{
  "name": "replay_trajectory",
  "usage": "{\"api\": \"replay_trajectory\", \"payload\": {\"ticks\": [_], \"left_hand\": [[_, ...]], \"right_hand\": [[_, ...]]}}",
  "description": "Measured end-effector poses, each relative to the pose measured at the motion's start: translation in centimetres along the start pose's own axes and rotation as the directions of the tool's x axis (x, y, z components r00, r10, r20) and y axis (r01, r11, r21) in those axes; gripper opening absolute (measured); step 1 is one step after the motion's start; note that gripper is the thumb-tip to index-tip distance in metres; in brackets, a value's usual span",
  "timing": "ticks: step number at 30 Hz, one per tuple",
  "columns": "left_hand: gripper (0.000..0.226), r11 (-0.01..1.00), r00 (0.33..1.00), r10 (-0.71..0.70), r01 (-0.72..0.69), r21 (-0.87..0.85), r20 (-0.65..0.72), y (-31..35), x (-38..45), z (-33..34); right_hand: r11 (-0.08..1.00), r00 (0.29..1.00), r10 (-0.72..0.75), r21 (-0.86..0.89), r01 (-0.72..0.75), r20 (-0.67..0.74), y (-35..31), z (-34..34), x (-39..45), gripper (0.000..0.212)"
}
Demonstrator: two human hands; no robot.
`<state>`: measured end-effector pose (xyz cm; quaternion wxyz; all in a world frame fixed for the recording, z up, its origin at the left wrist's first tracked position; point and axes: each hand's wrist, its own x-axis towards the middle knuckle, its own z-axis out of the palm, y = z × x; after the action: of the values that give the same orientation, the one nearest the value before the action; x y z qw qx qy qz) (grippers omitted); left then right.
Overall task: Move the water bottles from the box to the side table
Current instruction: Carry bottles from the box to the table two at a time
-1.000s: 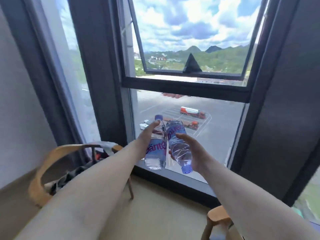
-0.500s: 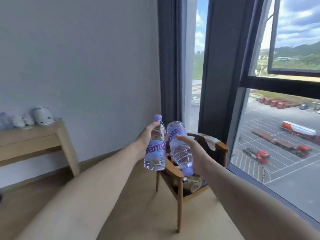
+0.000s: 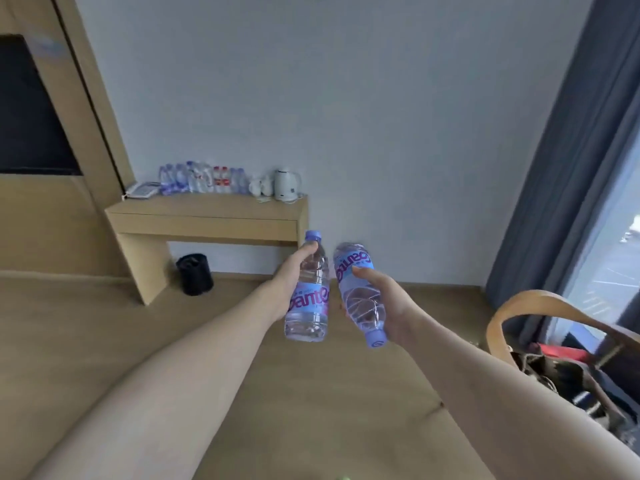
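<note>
My left hand (image 3: 289, 284) grips an upright clear water bottle (image 3: 309, 299) with a purple cap and label. My right hand (image 3: 384, 299) holds a second bottle (image 3: 356, 289) upside down, its cap pointing toward me. Both bottles hang in mid-air side by side, nearly touching, in front of me. The wooden side table (image 3: 207, 216) stands against the far wall, beyond the hands. Several water bottles (image 3: 201, 178) are lined up on its top. The box is out of view.
A white kettle (image 3: 285, 184), white cups (image 3: 259, 185) and a phone (image 3: 142, 190) share the table top. A black bin (image 3: 194, 273) sits under the table. A wooden chair (image 3: 554, 341) with clothes is at the right, next to a blue curtain (image 3: 581, 150). A dark TV panel (image 3: 27, 109) is at left.
My view has swung left from the window past the chair to the wall with the side table. Both hands keep the same grip on the bottles.
</note>
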<state>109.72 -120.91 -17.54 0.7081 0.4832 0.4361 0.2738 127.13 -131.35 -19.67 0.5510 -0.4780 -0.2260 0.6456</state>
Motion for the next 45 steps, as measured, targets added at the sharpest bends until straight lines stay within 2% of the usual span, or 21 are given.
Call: {"api": "replay_trajectory", "payload": {"ticks": [4,9,14,17,23,27,30,33,38,42,45], "left_hand": [[0.056,0.997,0.986,0.046,-0.055,-0.055,-0.161,1.6,3.7,-7.0],[0.063,0.993,0.949,0.055,-0.086,-0.085,-0.310,5.5,9.4,-14.2],[0.054,0.986,0.905,0.064,-0.122,-0.114,-0.420,11.1,15.4,-19.8],[0.057,0.982,0.884,0.067,-0.142,-0.128,-0.463,13.3,18.1,-22.6],[0.053,0.979,0.865,0.023,-0.120,-0.162,-0.502,16.0,22.9,-28.8],[0.060,0.983,0.849,0.012,-0.108,-0.150,-0.528,17.3,26.5,-33.9],[0.064,0.985,0.852,0.039,-0.121,-0.124,-0.522,18.6,29.6,-38.5],[0.062,0.986,0.848,0.043,-0.122,-0.115,-0.528,20.5,32.7,-43.7],[0.063,0.992,0.857,0.035,-0.093,-0.088,-0.514,25.3,37.9,-52.6],[0.062,0.994,0.856,0.039,-0.088,-0.072,-0.515,29.2,41.7,-58.9],[0.061,0.994,0.867,0.019,-0.072,-0.088,-0.498,30.9,44.6,-62.7]], "right_hand": [[0.999,0.993,0.045,-0.030,-0.042,0.109,-0.8,3.9,8.9,0.056],[0.993,0.987,0.074,-0.104,-0.060,0.144,-3.0,9.2,20.0,0.077],[0.984,0.978,0.105,-0.158,-0.076,0.181,-6.7,14.0,30.1,0.067],[0.978,0.971,0.131,-0.184,-0.094,0.202,-8.3,17.0,34.8,0.060],[0.966,0.942,0.214,-0.200,-0.165,0.257,-9.3,22.7,43.0,0.054],[0.962,0.916,0.253,-0.181,-0.205,0.312,-9.0,26.7,48.6,0.052],[0.963,0.935,0.221,-0.216,-0.163,0.278,-8.6,29.7,53.6,0.052],[0.964,0.929,0.238,-0.188,-0.190,0.284,-8.9,33.5,58.7,0.045],[0.974,0.955,0.162,-0.193,-0.115,0.247,-10.2,40.4,67.0,0.054],[0.977,0.962,0.097,-0.207,-0.043,0.257,-10.6,45.6,72.5,0.038],[0.975,0.963,0.095,-0.220,-0.039,0.253,-10.5,48.1,76.0,0.035]]}}
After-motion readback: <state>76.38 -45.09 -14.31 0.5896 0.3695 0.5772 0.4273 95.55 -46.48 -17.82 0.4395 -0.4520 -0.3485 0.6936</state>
